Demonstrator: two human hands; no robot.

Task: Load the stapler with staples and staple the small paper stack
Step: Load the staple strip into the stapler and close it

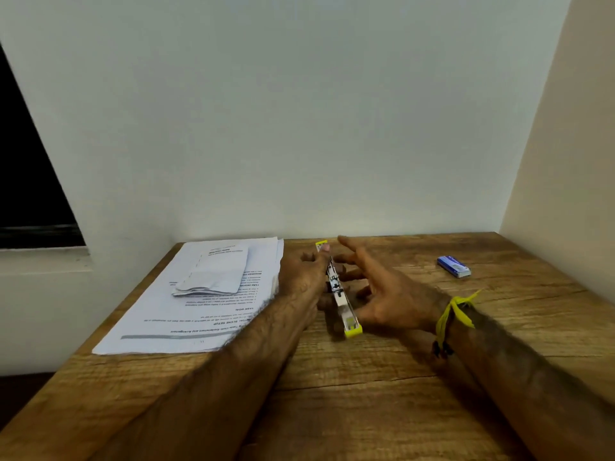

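Stapler (pixel 339 294) between grips | left grip (pixel 304 271) grasping it | right grip (pixel 382 294) released beside it

head cam | worn high, looks forward-down | near, over wooden table (pixel 366 377) | faces wall corner

Both forearms reach forward, side by side. The left hand (pixel 304 271) has its fingers curled in a grip. The right hand (pixel 386 294) is spread, fingers straight, palm facing left.
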